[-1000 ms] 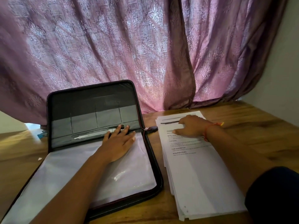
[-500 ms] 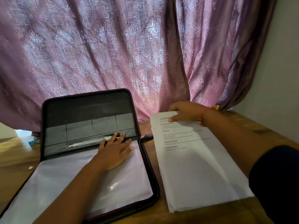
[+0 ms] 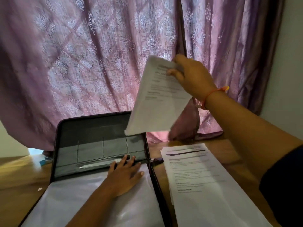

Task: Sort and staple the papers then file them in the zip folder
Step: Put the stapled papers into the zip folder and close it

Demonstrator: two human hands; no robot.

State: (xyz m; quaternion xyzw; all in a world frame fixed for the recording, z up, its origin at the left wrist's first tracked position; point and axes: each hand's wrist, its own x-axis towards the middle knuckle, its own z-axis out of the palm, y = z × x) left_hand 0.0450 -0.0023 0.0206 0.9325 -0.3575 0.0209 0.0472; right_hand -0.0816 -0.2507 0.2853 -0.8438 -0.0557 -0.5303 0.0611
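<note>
Right hand (image 3: 191, 77) pinching blurred, seemingly several, papers (image 3: 157, 99) aloft, left hand (image 3: 124, 176) spread on zip folder (image 3: 98, 145)

A pink-mauve patterned curtain (image 3: 91, 66) is hung across the back, and daylight is let through its thinner folds. A pale wall (image 3: 290, 66) is seen at the right edge. A wooden table (image 3: 18, 174) with a warm brown grain is lit from the left.

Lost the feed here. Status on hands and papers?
Right hand grips a lifted set of papers above the table. Left hand flat on the open zip folder. Paper stack beside the folder. Nothing blocking.
</note>
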